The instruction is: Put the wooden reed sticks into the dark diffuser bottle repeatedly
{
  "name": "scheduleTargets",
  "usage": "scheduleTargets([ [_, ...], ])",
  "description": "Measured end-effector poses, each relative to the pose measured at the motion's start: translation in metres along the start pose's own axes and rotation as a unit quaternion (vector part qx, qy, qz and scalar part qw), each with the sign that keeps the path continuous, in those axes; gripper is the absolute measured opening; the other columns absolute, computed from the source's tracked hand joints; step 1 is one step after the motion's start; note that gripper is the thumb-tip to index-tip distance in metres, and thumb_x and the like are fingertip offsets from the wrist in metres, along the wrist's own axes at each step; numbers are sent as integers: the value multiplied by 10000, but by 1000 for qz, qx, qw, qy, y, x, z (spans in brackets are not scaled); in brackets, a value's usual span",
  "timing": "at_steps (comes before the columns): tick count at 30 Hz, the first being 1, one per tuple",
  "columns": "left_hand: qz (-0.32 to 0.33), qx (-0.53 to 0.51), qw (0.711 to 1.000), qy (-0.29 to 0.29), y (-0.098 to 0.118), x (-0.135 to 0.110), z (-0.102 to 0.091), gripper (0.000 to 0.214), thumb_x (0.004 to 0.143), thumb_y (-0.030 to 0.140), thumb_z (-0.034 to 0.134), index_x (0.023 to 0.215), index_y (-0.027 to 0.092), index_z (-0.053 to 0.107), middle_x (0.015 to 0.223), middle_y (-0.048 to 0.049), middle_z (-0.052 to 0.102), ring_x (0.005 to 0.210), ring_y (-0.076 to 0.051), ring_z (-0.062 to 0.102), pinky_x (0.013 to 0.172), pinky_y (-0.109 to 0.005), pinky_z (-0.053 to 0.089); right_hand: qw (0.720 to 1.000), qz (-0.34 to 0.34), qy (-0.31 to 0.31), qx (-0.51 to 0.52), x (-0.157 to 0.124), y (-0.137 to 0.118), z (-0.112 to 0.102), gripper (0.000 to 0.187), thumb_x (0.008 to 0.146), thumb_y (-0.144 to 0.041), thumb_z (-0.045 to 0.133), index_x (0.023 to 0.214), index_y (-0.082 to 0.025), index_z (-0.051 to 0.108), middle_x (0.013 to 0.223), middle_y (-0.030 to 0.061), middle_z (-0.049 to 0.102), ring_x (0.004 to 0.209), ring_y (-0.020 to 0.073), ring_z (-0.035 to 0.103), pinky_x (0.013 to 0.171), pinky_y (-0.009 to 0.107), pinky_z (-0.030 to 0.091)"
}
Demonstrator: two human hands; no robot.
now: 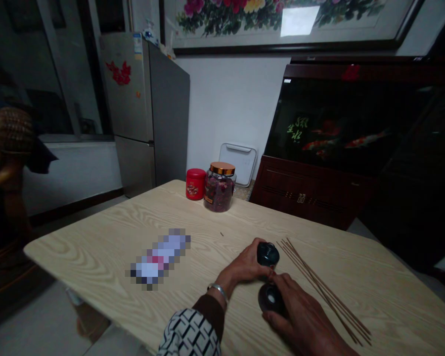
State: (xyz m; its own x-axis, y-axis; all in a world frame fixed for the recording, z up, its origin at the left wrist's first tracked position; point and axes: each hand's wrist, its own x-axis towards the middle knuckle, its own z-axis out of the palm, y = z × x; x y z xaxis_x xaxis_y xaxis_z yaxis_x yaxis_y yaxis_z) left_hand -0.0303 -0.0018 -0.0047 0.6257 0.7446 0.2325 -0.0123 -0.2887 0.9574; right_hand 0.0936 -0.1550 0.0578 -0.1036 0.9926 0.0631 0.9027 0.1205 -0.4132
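Note:
My left hand [246,262], with a silver bangle at the wrist, is closed around a small dark glossy piece [268,253] that looks like a ceramic figure or pot. My right hand [300,309] has its fingers curled round a dark round piece [271,297] with a pale spot on top, just nearer to me. The fingertips of both hands meet between the two pieces, and what lies there is hidden. Several thin brown incense sticks [322,287] lie in a loose, crossing bundle on the table, right of my right hand.
On the pale wood table [107,247] lies a blurred-out oblong object [159,259]. A red canister [196,184] and a copper-lidded jar [220,190] stand near the far edge. A tiny brown stick fragment [221,234] lies mid-table. Beyond are a fridge [170,109] and fish tank [330,123].

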Motion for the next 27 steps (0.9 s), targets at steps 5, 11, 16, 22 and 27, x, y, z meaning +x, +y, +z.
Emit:
scheduleTargets([
  [5, 6, 11, 1000, 14, 0, -1, -1, 754, 539, 275, 889, 1193, 178, 527, 1001, -24, 623, 865, -168, 560, 726, -258, 431, 997, -33, 10, 66, 1, 11, 0, 489, 734, -223, 603, 1223, -223, 627, 1059, 103, 656, 987, 282, 659, 888, 425, 536],
  [11, -4, -7, 1000, 5, 4, -2, -1, 789, 533, 304, 901, 1215, 189, 521, 1030, -33, 632, 915, -190, 568, 746, -266, 434, 934, 18, 141, 327, 19, 34, -33, 382, 787, -398, 670, 1141, -280, 587, 1136, 71, 660, 1028, 277, 658, 853, 396, 540],
  [16, 1, -1, 1000, 6, 8, -3, -2, 774, 548, 305, 896, 1215, 187, 523, 1014, -33, 629, 901, -188, 568, 753, -277, 437, 846, 10, 252, 470, 64, 29, -42, 503, 778, -445, 714, 1215, -293, 517, 1139, 58, 664, 1060, 255, 657, 930, 411, 509],
  [22, 3, -1, 1000, 0, 7, -1, -3, 773, 526, 328, 909, 1188, 177, 541, 1026, -39, 628, 902, -199, 570, 718, -278, 443, 865, -25, 247, 437, 88, 21, -24, 417, 690, -453, 780, 990, -243, 581, 1115, 101, 689, 1041, 287, 668, 893, 418, 541],
  [27, 7, -8, 1000, 2, 5, -1, -4, 819, 515, 324, 913, 1230, 176, 539, 1072, -63, 641, 953, -233, 593, 757, -310, 468, 882, -29, 219, 416, 85, 33, -15, 418, 673, -438, 809, 898, -249, 511, 1175, 104, 667, 1098, 291, 655, 946, 453, 524],
])
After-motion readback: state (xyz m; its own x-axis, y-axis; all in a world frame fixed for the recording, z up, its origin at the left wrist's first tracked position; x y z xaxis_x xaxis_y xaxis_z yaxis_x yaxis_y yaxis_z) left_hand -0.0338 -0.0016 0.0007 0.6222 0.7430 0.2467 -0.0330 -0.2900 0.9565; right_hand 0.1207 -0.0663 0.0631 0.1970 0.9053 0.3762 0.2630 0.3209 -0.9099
